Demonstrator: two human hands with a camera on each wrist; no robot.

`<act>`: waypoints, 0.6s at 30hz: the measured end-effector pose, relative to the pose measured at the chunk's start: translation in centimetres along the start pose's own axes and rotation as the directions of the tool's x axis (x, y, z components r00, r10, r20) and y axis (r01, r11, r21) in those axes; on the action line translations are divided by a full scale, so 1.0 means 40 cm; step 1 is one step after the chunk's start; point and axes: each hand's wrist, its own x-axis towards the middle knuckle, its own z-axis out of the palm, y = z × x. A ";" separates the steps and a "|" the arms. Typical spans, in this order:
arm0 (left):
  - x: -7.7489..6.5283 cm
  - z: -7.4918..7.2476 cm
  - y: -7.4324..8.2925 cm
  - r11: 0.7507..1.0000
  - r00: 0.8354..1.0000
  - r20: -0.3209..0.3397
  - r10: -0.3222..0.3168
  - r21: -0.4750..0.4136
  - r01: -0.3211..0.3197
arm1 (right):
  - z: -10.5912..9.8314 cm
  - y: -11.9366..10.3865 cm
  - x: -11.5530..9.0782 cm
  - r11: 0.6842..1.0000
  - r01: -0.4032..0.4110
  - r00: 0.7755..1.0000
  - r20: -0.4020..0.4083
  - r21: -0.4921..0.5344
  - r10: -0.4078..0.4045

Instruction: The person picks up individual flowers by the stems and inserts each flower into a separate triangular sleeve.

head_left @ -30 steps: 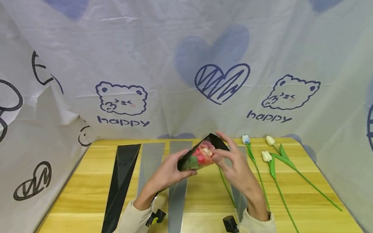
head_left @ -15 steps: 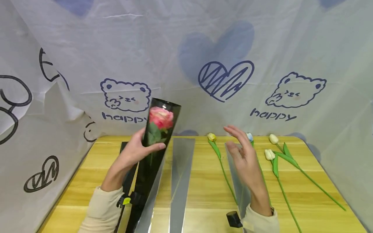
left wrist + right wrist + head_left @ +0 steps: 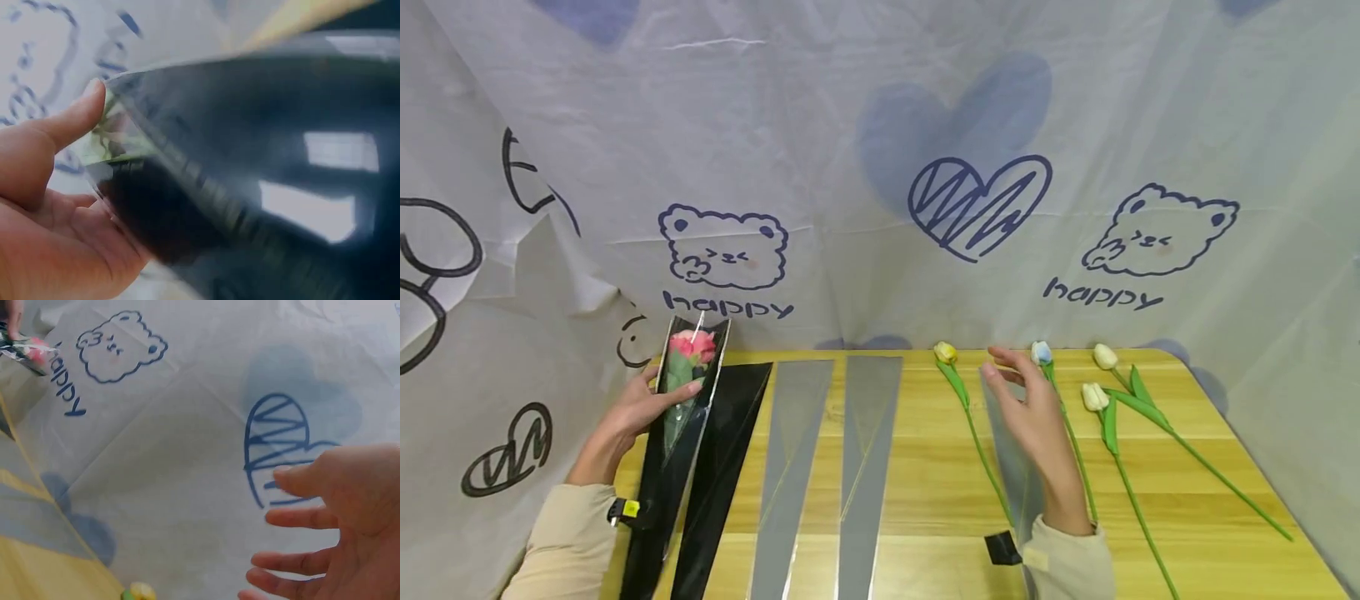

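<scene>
At the table's left side my left hand (image 3: 628,414) grips a black wrapping sleeve (image 3: 651,517) with a clear front, thumb across the front and fingers behind. Inside its upper end shows a pink rose (image 3: 691,346) with green leaves. In the left wrist view the thumb and palm hold the glossy sleeve (image 3: 206,206), which fills most of the picture and is blurred. My right hand (image 3: 1036,425) hovers over a grey sleeve (image 3: 1011,450), fingers relaxed and holding nothing. Beside it lie a yellow tulip (image 3: 946,353) and a blue-and-white tulip (image 3: 1041,353).
A flat black sleeve (image 3: 722,475) lies just right of the held one. Two grey sleeves, a left one (image 3: 793,467) and a right one (image 3: 867,450), follow. Two white tulips, one nearer (image 3: 1095,397) and one farther (image 3: 1105,357), lie at the right. A printed cloth (image 3: 850,167) hangs behind the table.
My left hand has carried the wrapped rose from the middle to the left and lowered it toward the table. The right hand has let go of the sleeve's top and stayed at the right.
</scene>
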 end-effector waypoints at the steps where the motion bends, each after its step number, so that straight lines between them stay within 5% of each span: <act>1: 0.005 -0.010 -0.017 0.999 1.000 -0.017 -0.019 0.043 0.020 | 0.002 0.007 0.002 1.000 -0.024 1.000 0.017 -0.014 0.024; 9: 0.038 -0.037 -0.120 0.987 0.991 -0.117 -0.068 0.138 0.084 | 0.022 0.076 0.018 0.985 -0.130 0.982 0.119 -0.114 0.144; 18: 0.044 -0.043 -0.140 0.961 0.987 -0.120 -0.108 0.242 0.135 | 0.058 0.121 0.013 0.959 -0.197 0.956 0.178 -0.206 0.234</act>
